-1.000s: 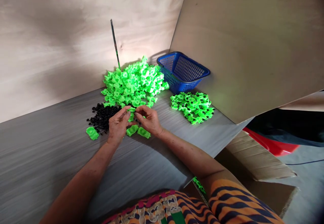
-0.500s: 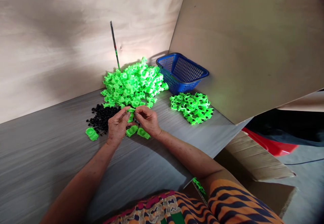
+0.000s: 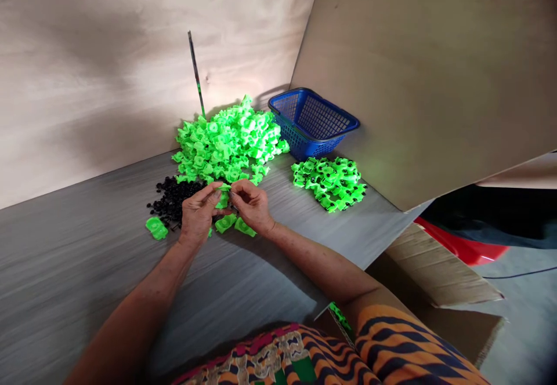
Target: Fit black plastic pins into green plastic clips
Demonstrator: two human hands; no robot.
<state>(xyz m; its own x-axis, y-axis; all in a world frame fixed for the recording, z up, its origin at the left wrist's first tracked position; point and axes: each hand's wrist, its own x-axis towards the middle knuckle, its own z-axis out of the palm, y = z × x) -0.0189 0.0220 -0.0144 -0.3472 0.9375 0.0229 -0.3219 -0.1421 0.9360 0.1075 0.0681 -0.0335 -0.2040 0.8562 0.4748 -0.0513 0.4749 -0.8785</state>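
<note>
Pinching one small green plastic piece between left hand and right hand, fingertips of both closed on it from either side, just above the grey tabletop. Long axis roughly left to right across the view; facing too small to tell. Flanked by black bits at left, big green heap behind, loose green pieces beneath, blue basket and a smaller green pile at right.
</note>
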